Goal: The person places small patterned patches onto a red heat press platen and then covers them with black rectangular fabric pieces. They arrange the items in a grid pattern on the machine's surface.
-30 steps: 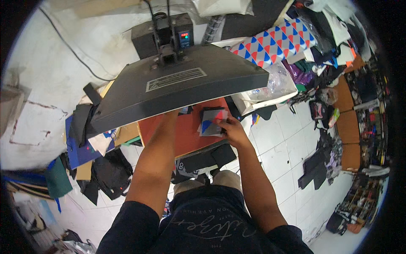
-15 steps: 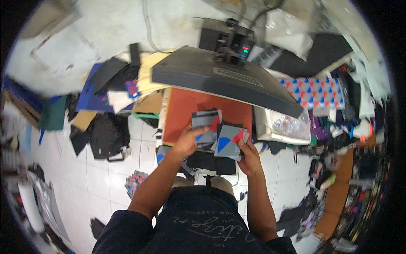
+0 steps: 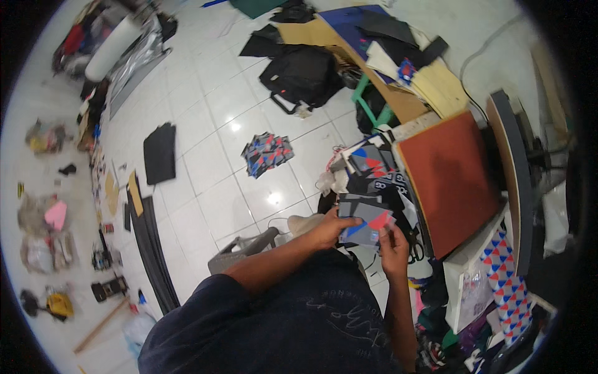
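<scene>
The left hand (image 3: 327, 230) and right hand (image 3: 394, 244) are near each other, pinching opposite sides of one stack of grey pieces (image 3: 360, 210). It sits just ahead of the dark shirt (image 3: 274, 305), apart from the red press bed (image 3: 451, 181). The printed face points up toward the camera, blue shape by the left thumb, red toward the right fingers; layers overlap unevenly, so I cannot tell the long axis. Half a second ago each hand held a separate bunch over the bed; now both share one stack, away from it
</scene>
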Available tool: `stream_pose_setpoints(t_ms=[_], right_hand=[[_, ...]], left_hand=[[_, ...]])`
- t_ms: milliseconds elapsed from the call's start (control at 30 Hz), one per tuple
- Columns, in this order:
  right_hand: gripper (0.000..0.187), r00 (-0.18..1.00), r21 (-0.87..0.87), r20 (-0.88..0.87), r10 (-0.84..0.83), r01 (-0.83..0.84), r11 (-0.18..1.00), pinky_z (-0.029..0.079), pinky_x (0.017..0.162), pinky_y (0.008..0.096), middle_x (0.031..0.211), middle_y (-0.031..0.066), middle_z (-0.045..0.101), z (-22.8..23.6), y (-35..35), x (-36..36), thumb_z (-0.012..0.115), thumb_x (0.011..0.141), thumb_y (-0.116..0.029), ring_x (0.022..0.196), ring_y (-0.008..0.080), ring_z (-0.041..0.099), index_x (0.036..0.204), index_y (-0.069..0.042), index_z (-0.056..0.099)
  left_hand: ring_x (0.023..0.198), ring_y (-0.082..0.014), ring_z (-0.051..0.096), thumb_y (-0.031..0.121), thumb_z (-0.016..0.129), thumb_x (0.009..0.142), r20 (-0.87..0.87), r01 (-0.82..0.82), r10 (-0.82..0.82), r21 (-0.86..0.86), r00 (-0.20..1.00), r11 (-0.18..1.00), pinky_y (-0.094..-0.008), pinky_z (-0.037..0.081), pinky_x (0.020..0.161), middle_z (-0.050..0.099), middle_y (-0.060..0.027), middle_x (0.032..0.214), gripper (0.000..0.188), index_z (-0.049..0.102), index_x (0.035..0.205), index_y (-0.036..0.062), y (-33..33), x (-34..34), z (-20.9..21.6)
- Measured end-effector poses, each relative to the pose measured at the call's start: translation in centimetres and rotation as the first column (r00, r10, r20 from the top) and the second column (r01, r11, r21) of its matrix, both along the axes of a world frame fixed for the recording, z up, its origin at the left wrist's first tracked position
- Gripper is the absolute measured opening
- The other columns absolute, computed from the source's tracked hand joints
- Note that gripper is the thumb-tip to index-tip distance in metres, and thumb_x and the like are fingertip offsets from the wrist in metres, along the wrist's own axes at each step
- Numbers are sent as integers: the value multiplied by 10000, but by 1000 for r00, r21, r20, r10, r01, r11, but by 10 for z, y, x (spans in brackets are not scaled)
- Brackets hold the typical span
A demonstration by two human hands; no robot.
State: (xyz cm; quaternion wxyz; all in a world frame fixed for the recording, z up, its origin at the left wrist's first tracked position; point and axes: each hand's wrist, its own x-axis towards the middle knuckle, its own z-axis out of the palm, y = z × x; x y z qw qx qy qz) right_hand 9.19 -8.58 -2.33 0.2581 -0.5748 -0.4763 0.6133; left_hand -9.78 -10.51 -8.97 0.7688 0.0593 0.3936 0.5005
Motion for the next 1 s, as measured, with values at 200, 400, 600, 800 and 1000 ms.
stream_pose_setpoints(t_ms=[200, 400, 600, 800, 1000], right_hand=[[379, 961, 23, 52, 273, -275, 961, 487, 727, 285, 940, 67, 612, -6, -6, -48, 637, 901, -223, 797, 118, 588, 1213, -22, 561], [374, 880, 10, 231, 414, -428, 904, 482, 766, 314, 1010, 100, 640, -24, -9, -83, 641, 894, -269, 891, 181, 597, 1160, -11, 597], [389, 735, -22, 471, 488, -544, 839, 496, 761, 345, 999, 165, 652, -46, -8, -106, 639, 882, -310, 869, 239, 639, 1108, 6, 612], [405, 720, -98, 593, 361, -381, 919, 501, 765, 362, 960, 163, 663, -119, -50, -53, 627, 877, -369, 874, 275, 644, 1049, -3, 635], [336, 808, -124, 570, 151, -97, 988, 511, 676, 353, 782, 118, 671, -170, -180, 3, 648, 868, -374, 690, 228, 648, 970, -54, 663]], left_hand=[[966, -235, 633, 148, 671, 821, -108, -366, 357, -76, 928, 928, -400, 518, 865, 631, -113, 1059, 409, 533, 1183, 16, -53, -119, -9], [923, -236, 631, 191, 648, 847, -249, -659, 656, 87, 712, 748, -381, 526, 806, 637, -101, 1038, 373, 539, 1155, 10, -63, -264, -63], [965, -340, 509, 299, 691, 817, -669, -686, 329, -380, 667, 620, -507, 575, 710, 529, -186, 1107, 455, 545, 1152, 29, -117, -383, -147], [875, -264, 569, 302, 659, 860, -590, -239, -251, -626, 768, 742, -489, 590, 670, 538, -87, 1011, 359, 564, 1114, 67, -184, -363, -185], [809, -301, 645, 287, 717, 775, -651, 640, -676, -690, -345, 338, -404, 523, 730, 663, -145, 883, 365, 638, 1026, 35, -184, -346, -247]])
